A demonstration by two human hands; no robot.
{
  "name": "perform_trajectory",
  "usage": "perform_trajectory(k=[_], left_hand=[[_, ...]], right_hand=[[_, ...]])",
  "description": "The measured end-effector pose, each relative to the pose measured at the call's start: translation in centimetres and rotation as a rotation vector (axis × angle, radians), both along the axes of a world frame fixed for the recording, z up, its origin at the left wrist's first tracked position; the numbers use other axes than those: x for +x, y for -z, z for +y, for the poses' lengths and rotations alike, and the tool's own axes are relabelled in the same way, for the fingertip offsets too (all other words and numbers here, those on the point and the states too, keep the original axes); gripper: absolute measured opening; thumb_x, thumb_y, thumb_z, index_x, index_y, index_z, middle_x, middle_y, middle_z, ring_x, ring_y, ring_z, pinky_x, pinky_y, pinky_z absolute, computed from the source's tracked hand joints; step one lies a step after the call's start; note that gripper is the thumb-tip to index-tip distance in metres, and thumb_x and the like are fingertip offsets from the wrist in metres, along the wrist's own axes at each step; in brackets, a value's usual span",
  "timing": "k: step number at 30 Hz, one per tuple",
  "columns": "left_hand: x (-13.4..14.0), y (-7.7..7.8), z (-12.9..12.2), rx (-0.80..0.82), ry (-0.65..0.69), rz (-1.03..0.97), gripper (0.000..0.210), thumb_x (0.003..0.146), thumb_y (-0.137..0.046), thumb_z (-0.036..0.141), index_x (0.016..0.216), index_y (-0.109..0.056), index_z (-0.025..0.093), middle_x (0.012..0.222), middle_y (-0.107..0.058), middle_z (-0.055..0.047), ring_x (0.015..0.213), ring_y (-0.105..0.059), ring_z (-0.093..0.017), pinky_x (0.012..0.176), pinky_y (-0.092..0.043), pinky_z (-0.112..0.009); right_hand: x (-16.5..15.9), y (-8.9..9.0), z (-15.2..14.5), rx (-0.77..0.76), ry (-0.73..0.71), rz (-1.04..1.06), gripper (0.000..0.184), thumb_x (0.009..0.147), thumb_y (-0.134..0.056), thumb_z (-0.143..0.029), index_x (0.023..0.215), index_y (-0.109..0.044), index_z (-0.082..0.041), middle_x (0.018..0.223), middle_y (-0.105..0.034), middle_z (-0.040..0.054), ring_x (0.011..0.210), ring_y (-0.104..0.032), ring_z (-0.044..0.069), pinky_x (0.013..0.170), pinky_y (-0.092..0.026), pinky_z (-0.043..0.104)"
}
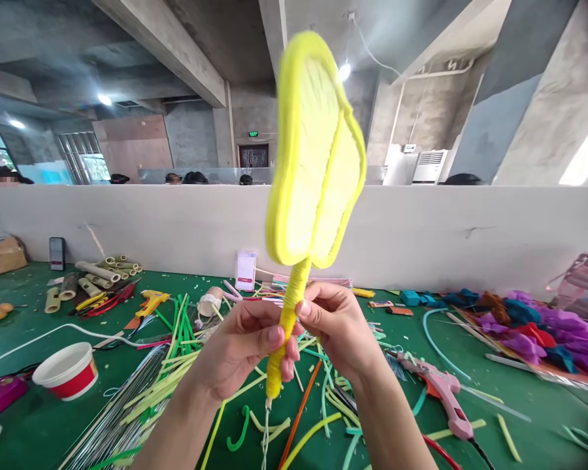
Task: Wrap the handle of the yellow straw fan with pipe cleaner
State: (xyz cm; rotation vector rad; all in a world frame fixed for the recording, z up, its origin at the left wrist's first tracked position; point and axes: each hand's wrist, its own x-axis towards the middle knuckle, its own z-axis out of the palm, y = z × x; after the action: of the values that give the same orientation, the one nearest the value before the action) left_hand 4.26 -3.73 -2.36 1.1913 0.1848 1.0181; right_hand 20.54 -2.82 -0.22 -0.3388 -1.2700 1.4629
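Observation:
Upright in front of me stands a yellow hand fan (pixel 306 170), its pale, see-through panel edged with fuzzy yellow trim and crossed by a yellow rib. Its handle (pixel 289 314) is wrapped in yellow yarn or pipe cleaner, and twisted wire (pixel 265 434) hangs from the lower end. My left hand (pixel 249 346) is closed around the handle's lower half, thumb in front and fingers behind. Higher up, my right hand (pixel 334 323) pinches at the handle just below the panel. Whether it also holds a loose strand is hidden by the fingers.
Green and yellow pipe cleaners (pixel 176 365) cover the middle of the green table. To the right lie a pink glue gun (pixel 445 391) and purple cloth-like pieces (pixel 549 333). A paper cup (pixel 68 372), yellow glue gun (pixel 151 302) and bamboo pieces (pixel 98 277) are left. A white partition (pixel 127 215) stands behind.

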Motion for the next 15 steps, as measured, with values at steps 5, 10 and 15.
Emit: perform_trajectory(k=[5, 10, 15], left_hand=[[0.7, 0.9, 0.2, -0.059, 0.198, -0.052, 0.023, 0.079, -0.080, 0.038, 0.087, -0.080, 0.017, 0.063, -0.071, -0.001, 0.045, -0.064, -0.009, 0.045, -0.054, -0.017], [1.0, -0.5, 0.1, 0.110, -0.491, 0.301, 0.017, 0.077, -0.084, 0.027, 0.091, -0.079, 0.020, 0.084, -0.077, -0.003, 0.079, -0.074, -0.015, 0.076, -0.060, -0.023], [1.0, -0.9, 0.0, 0.251, -0.698, 0.418, 0.016, 0.082, -0.078, 0.031, 0.090, -0.080, 0.017, 0.074, -0.074, -0.004, 0.073, -0.070, -0.016, 0.069, -0.059, -0.026]], right_hand=[[-0.1, 0.1, -0.3, 0.010, -0.142, -0.006, 0.023, 0.069, -0.089, -0.038, 0.078, -0.080, -0.020, 0.058, -0.065, -0.0018, 0.046, -0.052, 0.007, 0.047, -0.044, 0.021], [0.6, 0.4, 0.7, 0.123, 0.289, -0.154, 0.017, 0.071, -0.087, -0.032, 0.071, -0.077, -0.019, 0.068, -0.069, 0.0007, 0.061, -0.059, 0.013, 0.056, -0.048, 0.024], [0.4, 0.4, 1.1, 0.154, 0.411, -0.270, 0.020, 0.071, -0.086, -0.034, 0.070, -0.075, -0.017, 0.068, -0.065, 0.0015, 0.062, -0.059, 0.015, 0.056, -0.047, 0.027]])
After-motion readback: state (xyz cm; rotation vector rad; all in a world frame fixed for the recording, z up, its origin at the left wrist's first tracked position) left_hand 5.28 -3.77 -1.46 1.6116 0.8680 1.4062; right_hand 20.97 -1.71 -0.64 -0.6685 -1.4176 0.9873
